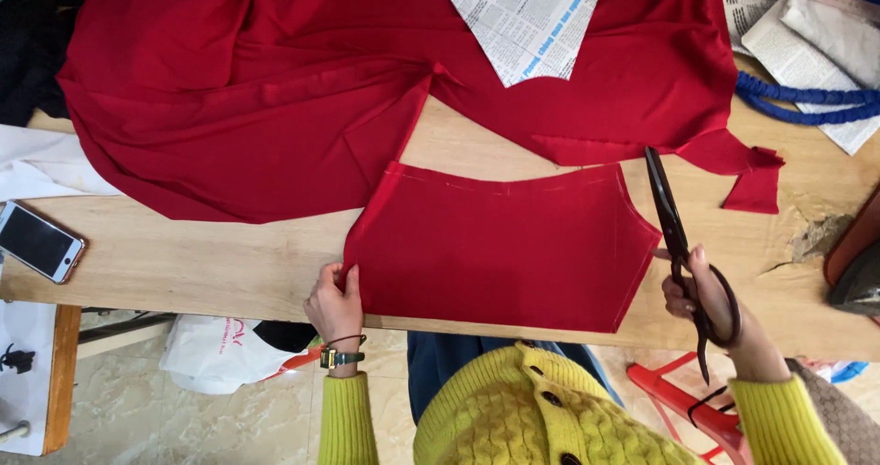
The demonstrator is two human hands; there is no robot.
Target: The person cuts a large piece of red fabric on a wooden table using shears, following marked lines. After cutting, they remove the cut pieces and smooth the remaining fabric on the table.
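A cut piece of red fabric (500,245) lies flat on the wooden table (229,254), with faint chalk lines along its top and right edges. My left hand (335,304) pinches its lower left corner at the table's near edge. My right hand (710,304) grips the handles of large black scissors (669,222), blades closed and pointing away from me, just right of the cut piece. The big remaining red cloth (275,89) is spread over the far half of the table.
A newspaper pattern piece (527,16) lies on the red cloth. More newspaper (797,25) and a blue cord (807,107) sit far right. A smartphone (37,242) is at the left edge, a dark iron (857,263) at the right. A small red scrap (752,176) lies near the scissors.
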